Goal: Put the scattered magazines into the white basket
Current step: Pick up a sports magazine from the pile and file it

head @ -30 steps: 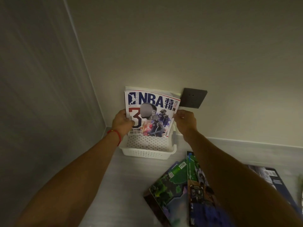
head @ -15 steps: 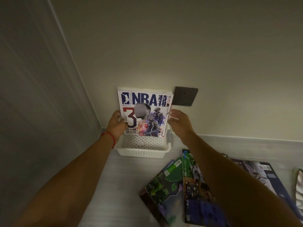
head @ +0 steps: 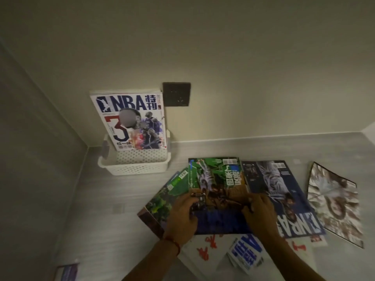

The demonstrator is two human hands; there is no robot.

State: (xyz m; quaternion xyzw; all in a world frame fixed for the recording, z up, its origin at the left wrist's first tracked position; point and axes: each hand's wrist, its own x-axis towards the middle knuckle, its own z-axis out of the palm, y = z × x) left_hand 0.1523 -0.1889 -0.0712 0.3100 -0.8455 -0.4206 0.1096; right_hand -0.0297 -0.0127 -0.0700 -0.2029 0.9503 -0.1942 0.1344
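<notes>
The white basket (head: 134,168) stands in the corner against the wall. An NBA magazine (head: 132,120) stands upright in it, leaning on the wall, with other magazines behind it. A green-and-blue magazine (head: 217,179) lies on top of the scattered pile on the counter. My left hand (head: 182,218) grips its left edge and my right hand (head: 258,213) holds its right edge. Under it lie a green magazine (head: 162,201) on the left and a blue NBA magazine (head: 284,199) on the right.
A dark wall socket (head: 176,94) sits right of the basket. A grey-toned magazine (head: 334,203) lies at the far right, white and blue ones (head: 245,254) near me. A small purple item (head: 66,272) lies at the lower left. Walls close the left and back.
Both hands let go of the NBA magazine, which now stands in the basket. They came back toward me and took the edges of the green-and-blue magazine. The camera tilted down.
</notes>
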